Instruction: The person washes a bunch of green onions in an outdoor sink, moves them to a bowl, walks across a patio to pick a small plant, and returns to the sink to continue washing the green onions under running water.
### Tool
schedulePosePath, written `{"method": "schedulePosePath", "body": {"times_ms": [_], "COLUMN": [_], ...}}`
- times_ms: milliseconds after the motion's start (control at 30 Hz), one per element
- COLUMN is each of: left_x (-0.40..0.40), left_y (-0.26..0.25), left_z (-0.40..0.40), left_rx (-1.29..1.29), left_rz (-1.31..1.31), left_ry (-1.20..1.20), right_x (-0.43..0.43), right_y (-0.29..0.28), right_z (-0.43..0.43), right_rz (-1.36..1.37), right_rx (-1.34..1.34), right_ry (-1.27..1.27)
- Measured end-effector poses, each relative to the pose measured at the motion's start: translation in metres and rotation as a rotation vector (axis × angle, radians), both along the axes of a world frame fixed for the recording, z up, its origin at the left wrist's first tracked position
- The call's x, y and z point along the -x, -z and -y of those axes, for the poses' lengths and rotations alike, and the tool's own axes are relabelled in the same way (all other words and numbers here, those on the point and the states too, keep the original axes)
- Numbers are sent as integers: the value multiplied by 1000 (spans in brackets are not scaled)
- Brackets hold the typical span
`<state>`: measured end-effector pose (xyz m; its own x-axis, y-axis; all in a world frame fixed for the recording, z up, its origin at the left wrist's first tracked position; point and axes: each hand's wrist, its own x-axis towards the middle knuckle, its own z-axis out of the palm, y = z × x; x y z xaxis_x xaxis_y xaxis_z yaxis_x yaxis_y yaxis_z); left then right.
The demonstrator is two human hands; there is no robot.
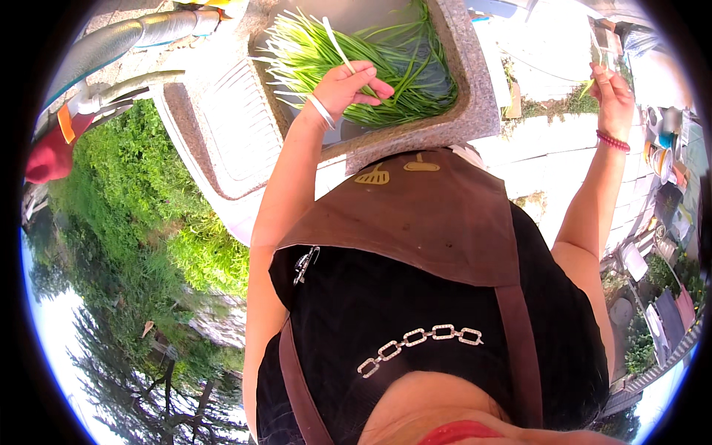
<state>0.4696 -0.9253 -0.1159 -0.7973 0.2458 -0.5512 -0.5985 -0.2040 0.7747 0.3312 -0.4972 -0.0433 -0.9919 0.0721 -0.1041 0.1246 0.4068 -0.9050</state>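
Over a speckled stone sink (478,72), my left hand (356,83) pinches a single chive-like stalk (335,41) with a pale white end pointing up and away. Beneath it, a large bundle of long green chive-like leaves (400,94) lies in the sink's water, white ends gathered to the left. A white bangle (321,111) circles my left wrist. My right hand (612,92) is held far out to the right, beyond the sink. Its fingers close on a thin leaf strand (548,71), with a green bit showing beside the thumb. A red bead bracelet (613,141) is on that wrist.
Left of the basin is a ribbed drainboard (233,128) in bright sun. A silvery wrapped pipe (119,44) runs at upper left, above green shrubs (128,161). Sunlit paving (556,156) lies to the right, with assorted household items (664,150) at the far side.
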Motion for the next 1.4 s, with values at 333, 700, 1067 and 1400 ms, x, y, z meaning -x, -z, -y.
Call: {"method": "schedulePosePath", "body": {"times_ms": [333, 700, 1067, 1400], "left_x": [8, -4, -33, -60], "left_y": [75, 105, 115, 104], "left_z": [91, -38, -36, -9], "left_rx": [168, 1074, 1236, 1191], "left_rz": [313, -832, -736, -394], "left_ry": [-701, 711, 1095, 1140], "right_x": [-119, -59, -57, -36], "right_y": [108, 117, 242, 141], "right_z": [-127, 165, 214, 201], "right_rz": [1107, 104, 329, -43], "right_rx": [-1169, -488, -983, -690], "right_ry": [-109, -874, -1146, -1064]}}
